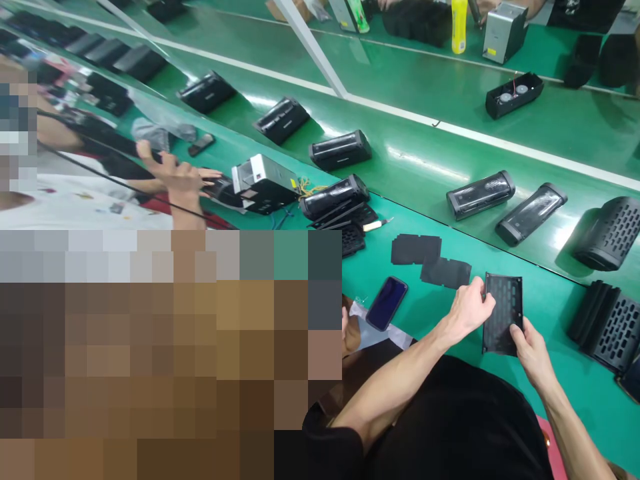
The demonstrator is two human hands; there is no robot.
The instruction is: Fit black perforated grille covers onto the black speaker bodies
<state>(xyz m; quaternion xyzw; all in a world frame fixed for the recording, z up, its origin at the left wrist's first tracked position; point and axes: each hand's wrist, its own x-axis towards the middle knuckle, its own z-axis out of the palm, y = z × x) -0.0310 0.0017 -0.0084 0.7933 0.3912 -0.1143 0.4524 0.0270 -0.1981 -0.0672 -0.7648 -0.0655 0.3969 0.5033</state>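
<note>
Left grip point(470, 308) and right grip point(534, 351) pinch a flat, rectangular, slotted black panel point(503, 308).

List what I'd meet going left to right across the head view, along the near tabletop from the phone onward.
Phone, two flat black sheets, left hand, black slotted panel, right hand, slotted black parts near the right edge.

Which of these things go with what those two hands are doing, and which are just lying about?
Likely in the work:
- slotted black panel, in the right hand, left hand at its edge
- black sheets, beside it

Apparently just lying about:
- phone
- yellow bottle, standing farther off
</note>
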